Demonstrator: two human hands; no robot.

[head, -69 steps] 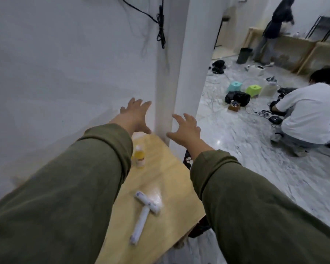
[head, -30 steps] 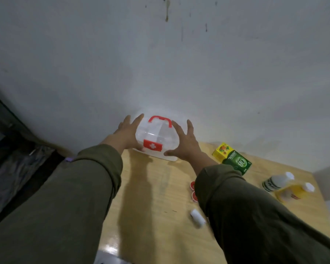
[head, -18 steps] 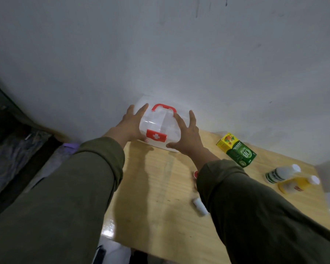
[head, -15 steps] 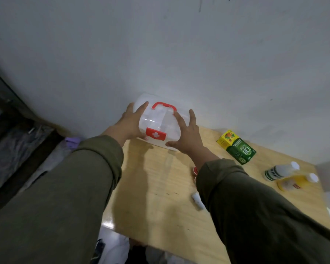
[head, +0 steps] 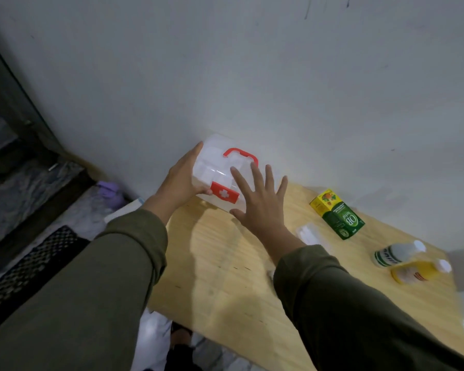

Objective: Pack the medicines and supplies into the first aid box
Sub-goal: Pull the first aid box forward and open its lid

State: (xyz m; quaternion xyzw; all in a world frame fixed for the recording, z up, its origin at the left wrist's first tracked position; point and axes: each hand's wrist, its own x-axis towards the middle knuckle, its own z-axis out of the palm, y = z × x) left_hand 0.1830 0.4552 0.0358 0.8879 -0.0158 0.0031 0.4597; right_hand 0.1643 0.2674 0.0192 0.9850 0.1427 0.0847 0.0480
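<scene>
The first aid box (head: 217, 170) is clear plastic with a red handle and a red cross latch. It sits at the far left corner of the wooden table (head: 225, 277), against the wall. My left hand (head: 181, 180) grips its left side, thumb beside the latch. My right hand (head: 260, 202) lies against its right front with the fingers spread over the lid and the thumb at the lower corner. To the right lie a green and yellow medicine carton (head: 338, 218), a clear flat packet (head: 310, 234), a white bottle (head: 397, 254) and a yellow bottle (head: 418, 271).
A small white item (head: 271, 273) peeks out from under my right sleeve. The grey wall stands right behind the table. On the floor to the left are a purple object (head: 110, 194) and a black mesh mat (head: 24, 271). The table's left edge runs below my left forearm.
My view swung from the room to the table's left end, and both hands closed on the box. In the last half second my right hand slid further across the box's front.
</scene>
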